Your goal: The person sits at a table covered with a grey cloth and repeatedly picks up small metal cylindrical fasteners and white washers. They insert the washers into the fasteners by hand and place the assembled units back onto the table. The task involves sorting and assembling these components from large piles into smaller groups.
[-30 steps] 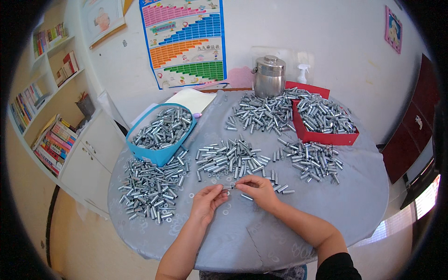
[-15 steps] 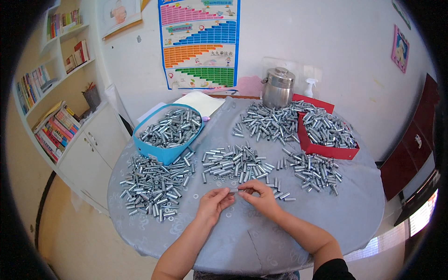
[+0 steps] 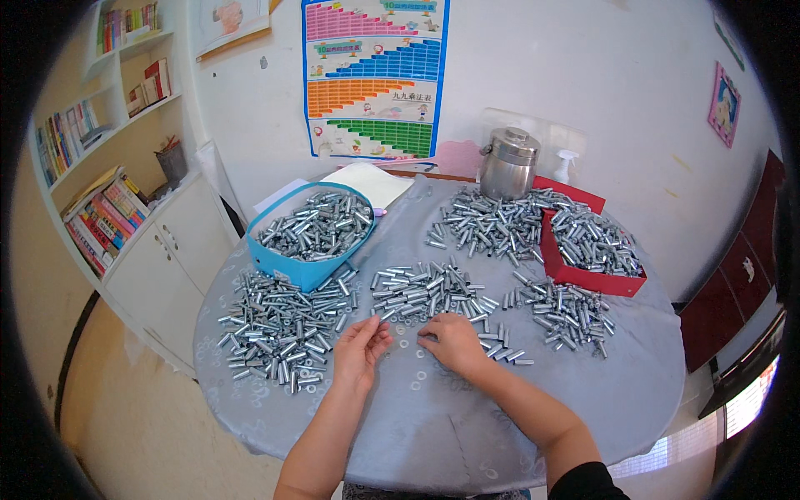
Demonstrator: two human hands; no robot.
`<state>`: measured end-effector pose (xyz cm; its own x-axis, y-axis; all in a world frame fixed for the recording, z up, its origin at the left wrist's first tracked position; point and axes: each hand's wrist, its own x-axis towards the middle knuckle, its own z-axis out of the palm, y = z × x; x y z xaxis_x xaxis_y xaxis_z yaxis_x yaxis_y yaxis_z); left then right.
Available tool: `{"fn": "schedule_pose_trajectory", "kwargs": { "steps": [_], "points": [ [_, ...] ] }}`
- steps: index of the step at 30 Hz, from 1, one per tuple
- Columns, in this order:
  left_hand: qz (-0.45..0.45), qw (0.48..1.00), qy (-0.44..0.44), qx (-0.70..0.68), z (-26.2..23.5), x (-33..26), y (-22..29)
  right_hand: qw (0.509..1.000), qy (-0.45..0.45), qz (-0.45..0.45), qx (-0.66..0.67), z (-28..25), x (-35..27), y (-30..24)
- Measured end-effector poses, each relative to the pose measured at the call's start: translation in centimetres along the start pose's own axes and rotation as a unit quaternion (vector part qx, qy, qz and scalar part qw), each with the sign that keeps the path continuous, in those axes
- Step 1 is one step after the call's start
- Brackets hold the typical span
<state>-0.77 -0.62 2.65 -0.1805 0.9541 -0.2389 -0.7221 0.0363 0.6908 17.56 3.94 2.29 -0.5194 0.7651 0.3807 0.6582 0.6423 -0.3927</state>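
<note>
My left hand (image 3: 358,354) is raised over the table with its fingers pinched on a slim silvery metal tube (image 3: 385,317), whose end juts out by the fingertips. To its right, my right hand (image 3: 456,343) bends down to the tabletop with thumb and fingers drawn together; whatever lies between them is hidden. Flat metal washers (image 3: 419,354) are scattered between the hands. Beyond the hands lies a heap of short metal tubes (image 3: 429,290). A larger heap of metal pieces (image 3: 279,329), some long and thin, spreads left of my left hand.
A blue bin (image 3: 312,273) full of metal pieces stands at the back left. A red box (image 3: 596,282) holds more at the right, with loose heaps (image 3: 571,315) around it. Behind are a steel pot (image 3: 509,167), a spray bottle (image 3: 564,167) and paper sheets (image 3: 367,183).
My hands were together on one metal piece and have parted. The left moved slightly left with the piece; the right went down toward the washers. The whole view shifted a little.
</note>
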Motion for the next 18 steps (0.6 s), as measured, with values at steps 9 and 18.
{"fn": "schedule_pose_trajectory", "kwargs": {
  "steps": [9, 18],
  "points": [
    [-0.024, 0.998, -0.001, 0.064, 0.4, -0.4, -0.7, 0.899, 0.036, 0.181, 0.397, 0.1, -0.1, 0.4],
    [-0.061, 0.995, -0.016, 0.082, 0.5, -0.4, -1.3, 0.805, 0.027, 0.181, 0.564, -0.5, 0.1, 0.8]
  ]
}}
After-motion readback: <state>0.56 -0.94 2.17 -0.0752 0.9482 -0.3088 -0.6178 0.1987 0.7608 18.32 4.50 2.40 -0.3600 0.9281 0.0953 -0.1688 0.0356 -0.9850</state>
